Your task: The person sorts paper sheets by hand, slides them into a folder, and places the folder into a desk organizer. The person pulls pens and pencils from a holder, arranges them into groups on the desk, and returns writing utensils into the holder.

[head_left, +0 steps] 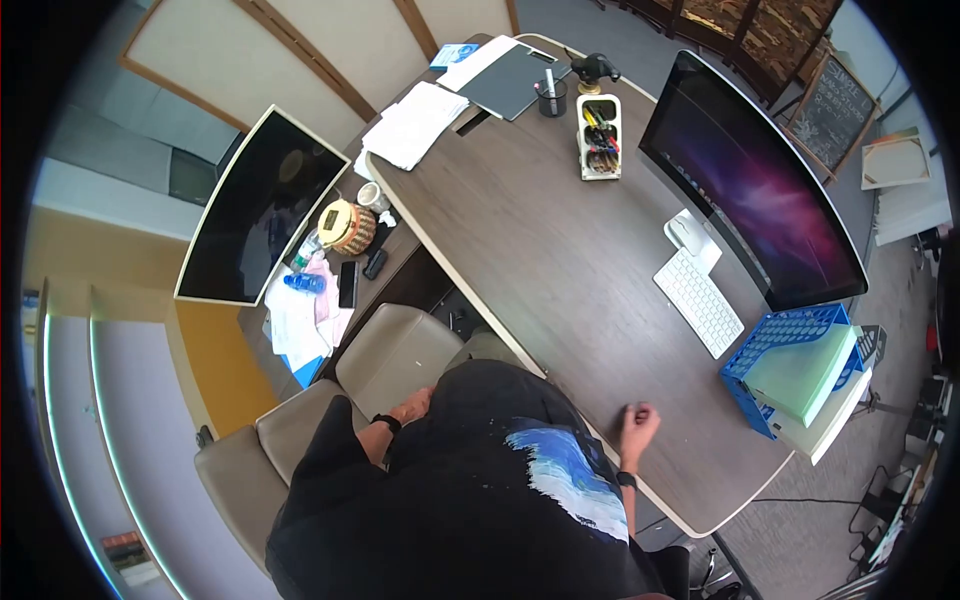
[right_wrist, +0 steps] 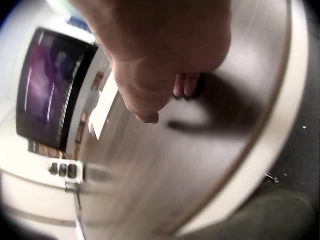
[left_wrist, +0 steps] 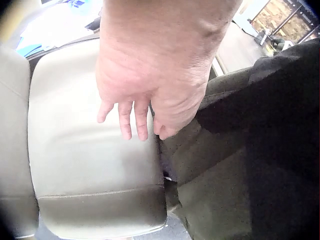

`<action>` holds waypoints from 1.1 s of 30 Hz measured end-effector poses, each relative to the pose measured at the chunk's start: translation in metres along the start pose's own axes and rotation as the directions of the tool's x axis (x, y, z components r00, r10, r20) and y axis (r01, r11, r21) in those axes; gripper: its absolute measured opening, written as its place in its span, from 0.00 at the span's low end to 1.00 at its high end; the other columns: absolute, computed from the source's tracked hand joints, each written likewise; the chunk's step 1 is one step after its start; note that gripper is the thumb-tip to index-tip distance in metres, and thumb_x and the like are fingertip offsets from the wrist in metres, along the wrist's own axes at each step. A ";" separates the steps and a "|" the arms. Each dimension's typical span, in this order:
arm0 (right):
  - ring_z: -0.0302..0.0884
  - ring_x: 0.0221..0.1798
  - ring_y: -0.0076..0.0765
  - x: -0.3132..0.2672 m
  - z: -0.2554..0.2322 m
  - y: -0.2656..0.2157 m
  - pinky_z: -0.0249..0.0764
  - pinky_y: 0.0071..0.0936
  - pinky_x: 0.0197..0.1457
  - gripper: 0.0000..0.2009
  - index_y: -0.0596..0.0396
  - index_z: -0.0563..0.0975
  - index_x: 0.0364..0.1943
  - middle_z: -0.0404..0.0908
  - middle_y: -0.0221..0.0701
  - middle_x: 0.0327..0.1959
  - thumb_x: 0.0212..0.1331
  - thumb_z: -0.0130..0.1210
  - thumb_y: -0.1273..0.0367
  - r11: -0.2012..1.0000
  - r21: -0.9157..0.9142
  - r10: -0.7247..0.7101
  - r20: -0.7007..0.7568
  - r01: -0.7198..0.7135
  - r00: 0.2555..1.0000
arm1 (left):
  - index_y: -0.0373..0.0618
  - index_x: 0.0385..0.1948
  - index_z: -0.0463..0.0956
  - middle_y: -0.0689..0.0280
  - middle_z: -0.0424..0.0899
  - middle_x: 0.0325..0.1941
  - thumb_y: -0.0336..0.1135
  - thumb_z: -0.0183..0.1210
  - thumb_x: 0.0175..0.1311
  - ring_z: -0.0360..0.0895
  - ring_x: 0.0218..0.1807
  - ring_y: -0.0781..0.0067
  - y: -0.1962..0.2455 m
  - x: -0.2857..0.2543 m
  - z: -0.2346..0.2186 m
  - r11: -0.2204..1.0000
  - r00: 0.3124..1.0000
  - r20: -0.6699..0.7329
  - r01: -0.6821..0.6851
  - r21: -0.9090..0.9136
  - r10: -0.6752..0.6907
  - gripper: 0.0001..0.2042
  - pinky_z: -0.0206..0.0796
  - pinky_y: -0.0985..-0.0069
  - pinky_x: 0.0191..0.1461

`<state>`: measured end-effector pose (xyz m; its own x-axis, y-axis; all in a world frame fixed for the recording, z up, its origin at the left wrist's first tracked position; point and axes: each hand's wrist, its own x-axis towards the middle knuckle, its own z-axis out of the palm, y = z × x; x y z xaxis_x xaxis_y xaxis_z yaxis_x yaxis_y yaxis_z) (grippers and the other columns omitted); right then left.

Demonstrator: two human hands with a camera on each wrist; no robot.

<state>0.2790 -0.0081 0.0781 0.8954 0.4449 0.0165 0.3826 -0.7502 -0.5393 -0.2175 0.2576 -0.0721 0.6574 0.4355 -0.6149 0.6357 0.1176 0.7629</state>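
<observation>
So the left hand is hanging down by the person's black shirt, fingers loose and a bit apart, just beside a beige chair seat. In its wrist view the fingertips point down in front of that seat, with dark trousers next to them.

Right hand is over the near edge of the bench, fingers loosely bent, two of the tips side by side in its wrist view. That view's pretty blurry and dark, so I can't tell if they're touching the wood or just above it.

Nearest stuff on the bench is a white keyboard in front of a big lit monitor, plus a blue file holder with folders in it. Further back there's a white organizer full of pens and a pile of papers. A side table carries another screen, dark, a woven basket, a blue bottle and a phone.
</observation>
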 end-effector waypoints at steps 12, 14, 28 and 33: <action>0.82 0.36 0.42 0.005 0.042 -0.013 0.78 0.42 0.47 0.15 0.58 0.83 0.32 0.83 0.39 0.31 0.62 0.69 0.59 0.925 -0.112 0.369 0.036 -0.363 0.929 | 0.46 0.53 0.85 0.57 0.92 0.50 0.40 0.60 0.71 0.88 0.55 0.55 0.072 0.134 -0.172 0.991 0.999 0.017 0.031 0.127 -0.034 0.14 0.79 0.62 0.60; 0.83 0.35 0.43 0.001 0.051 -0.025 0.78 0.42 0.47 0.16 0.60 0.82 0.31 0.85 0.41 0.29 0.61 0.65 0.59 0.873 -0.134 0.474 0.016 -0.468 0.880 | 0.47 0.50 0.85 0.60 0.92 0.44 0.36 0.61 0.70 0.89 0.51 0.65 0.061 0.145 -0.200 0.999 0.999 -0.026 -0.037 0.014 0.038 0.11 0.79 0.67 0.56; 0.79 0.33 0.26 -0.060 0.178 -0.145 0.77 0.29 0.41 0.13 0.58 0.83 0.35 0.84 0.28 0.29 0.65 0.67 0.61 0.828 -0.202 0.559 0.219 -0.523 0.800 | 0.40 0.41 0.87 0.66 0.89 0.33 0.35 0.71 0.68 0.83 0.35 0.77 0.112 0.237 -0.379 0.945 0.950 -0.215 -0.267 -0.186 0.226 0.09 0.77 0.76 0.45; 0.79 0.37 0.22 -0.077 0.193 -0.189 0.77 0.24 0.42 0.11 0.57 0.83 0.43 0.86 0.28 0.34 0.71 0.63 0.63 0.812 0.044 0.508 0.438 -0.582 0.742 | 0.40 0.41 0.86 0.64 0.87 0.30 0.42 0.70 0.69 0.82 0.33 0.73 0.123 0.292 -0.402 0.968 0.972 -0.098 -0.225 -0.113 0.215 0.13 0.76 0.71 0.43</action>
<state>0.0939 0.1942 0.0160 0.7591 0.1634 -0.6301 -0.2200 -0.8466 -0.4847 -0.1094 0.7577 -0.0775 0.7355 0.5361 -0.4143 0.4215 0.1167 0.8993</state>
